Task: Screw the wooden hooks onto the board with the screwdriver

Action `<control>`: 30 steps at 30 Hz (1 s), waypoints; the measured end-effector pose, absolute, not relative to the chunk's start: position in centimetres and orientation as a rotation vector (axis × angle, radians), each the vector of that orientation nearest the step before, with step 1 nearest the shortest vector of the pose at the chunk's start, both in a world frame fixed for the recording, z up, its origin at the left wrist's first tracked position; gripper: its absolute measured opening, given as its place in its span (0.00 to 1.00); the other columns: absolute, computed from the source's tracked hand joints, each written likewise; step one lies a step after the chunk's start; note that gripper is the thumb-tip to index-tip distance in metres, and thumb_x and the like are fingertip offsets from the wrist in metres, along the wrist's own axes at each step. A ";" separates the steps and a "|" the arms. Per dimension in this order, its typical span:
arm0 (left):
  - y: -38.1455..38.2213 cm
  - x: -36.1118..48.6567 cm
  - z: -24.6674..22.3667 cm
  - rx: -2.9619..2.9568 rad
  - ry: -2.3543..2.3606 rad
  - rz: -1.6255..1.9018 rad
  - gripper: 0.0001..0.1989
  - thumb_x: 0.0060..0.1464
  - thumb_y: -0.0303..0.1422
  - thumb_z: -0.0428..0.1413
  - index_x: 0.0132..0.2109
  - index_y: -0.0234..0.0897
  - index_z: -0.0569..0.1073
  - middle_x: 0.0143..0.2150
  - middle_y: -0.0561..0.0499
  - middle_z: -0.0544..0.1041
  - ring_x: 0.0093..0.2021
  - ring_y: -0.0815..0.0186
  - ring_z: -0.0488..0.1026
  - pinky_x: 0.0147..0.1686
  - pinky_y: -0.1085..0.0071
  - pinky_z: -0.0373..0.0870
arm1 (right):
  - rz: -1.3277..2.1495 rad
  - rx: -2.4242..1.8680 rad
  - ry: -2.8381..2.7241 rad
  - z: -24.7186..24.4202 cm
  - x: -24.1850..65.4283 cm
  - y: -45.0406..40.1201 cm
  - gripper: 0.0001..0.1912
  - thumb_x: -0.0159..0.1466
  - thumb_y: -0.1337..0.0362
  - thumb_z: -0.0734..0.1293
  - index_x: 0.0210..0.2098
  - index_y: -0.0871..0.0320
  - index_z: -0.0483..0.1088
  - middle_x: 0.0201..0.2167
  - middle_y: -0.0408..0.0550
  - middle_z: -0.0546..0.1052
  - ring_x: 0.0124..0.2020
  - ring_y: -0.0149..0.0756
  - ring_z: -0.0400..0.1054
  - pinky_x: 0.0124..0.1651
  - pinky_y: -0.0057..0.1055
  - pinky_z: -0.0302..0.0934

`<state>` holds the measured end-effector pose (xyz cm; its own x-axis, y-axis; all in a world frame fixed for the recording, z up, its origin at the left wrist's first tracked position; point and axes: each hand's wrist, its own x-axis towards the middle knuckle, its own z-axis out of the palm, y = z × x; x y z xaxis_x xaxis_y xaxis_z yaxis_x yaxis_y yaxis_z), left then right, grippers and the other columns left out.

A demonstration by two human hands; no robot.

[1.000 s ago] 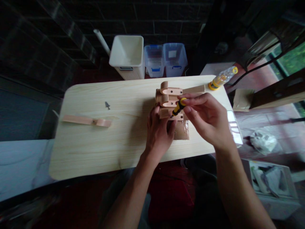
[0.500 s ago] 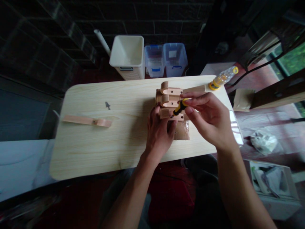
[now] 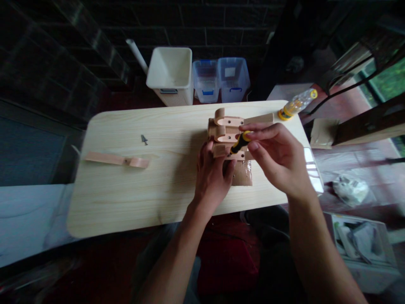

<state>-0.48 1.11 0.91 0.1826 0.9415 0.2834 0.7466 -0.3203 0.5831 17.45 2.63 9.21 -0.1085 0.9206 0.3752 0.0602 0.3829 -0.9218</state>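
A wooden assembly (image 3: pixel 230 121) of stacked pale pieces with dark screw holes stands on the table, right of centre. My left hand (image 3: pixel 212 173) grips its lower left part, fingers wrapped round the lowest piece. My right hand (image 3: pixel 278 154) pinches a yellow and black screwdriver (image 3: pixel 240 142), tilted with its tip down at a hole in that piece. Beneath the assembly lies a brown, shiny wrapped block (image 3: pixel 243 174). A loose wooden piece (image 3: pixel 107 158) and several screws (image 3: pixel 144 139) lie on the left of the table.
The table (image 3: pixel 152 194) has a clear bottle-like case with yellow ends (image 3: pixel 297 104) at its back right corner. Behind it stand a white bin (image 3: pixel 170 69) and two clear plastic boxes (image 3: pixel 234 78). An open box (image 3: pixel 363 249) is at the lower right.
The whole view has shifted very slightly. Both hands, the screwdriver and the wooden assembly keep nearly the same places relative to one another.
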 end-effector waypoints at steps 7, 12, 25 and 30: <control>1.2 -0.4 0.6 2.159 1.597 0.904 0.18 0.76 0.40 0.56 0.67 0.41 0.74 0.78 0.34 0.64 0.80 0.40 0.59 0.78 0.36 0.63 | 0.949 -0.945 -1.492 9.6 17.4 2.3 0.04 0.75 0.63 0.74 0.49 0.48 0.81 0.61 0.46 0.86 0.63 0.46 0.82 0.67 0.48 0.80; 1.2 -0.4 0.6 2.165 1.596 0.925 0.18 0.76 0.40 0.57 0.67 0.40 0.73 0.78 0.34 0.64 0.80 0.41 0.60 0.78 0.37 0.63 | 0.936 -0.915 -1.472 9.2 17.2 2.7 0.06 0.75 0.65 0.74 0.49 0.48 0.81 0.54 0.44 0.87 0.61 0.41 0.83 0.67 0.43 0.79; 1.1 -0.4 0.5 2.161 1.613 0.889 0.19 0.76 0.41 0.56 0.67 0.39 0.74 0.79 0.32 0.63 0.80 0.39 0.59 0.77 0.35 0.64 | 0.931 -0.952 -1.495 9.8 17.3 2.3 0.05 0.75 0.63 0.74 0.50 0.48 0.81 0.59 0.46 0.86 0.66 0.45 0.80 0.68 0.48 0.78; 1.1 -0.5 0.5 2.155 1.603 0.889 0.17 0.76 0.42 0.55 0.65 0.41 0.75 0.79 0.34 0.63 0.80 0.40 0.59 0.78 0.36 0.62 | 0.935 -0.945 -1.499 9.5 17.4 2.3 0.07 0.75 0.64 0.74 0.50 0.47 0.82 0.55 0.44 0.86 0.64 0.42 0.81 0.67 0.44 0.78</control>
<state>-0.46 1.14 0.49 0.1805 0.9390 0.2926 0.7459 -0.3246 0.5816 17.38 2.34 9.51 -0.1034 0.9246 0.3667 0.0770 0.3750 -0.9238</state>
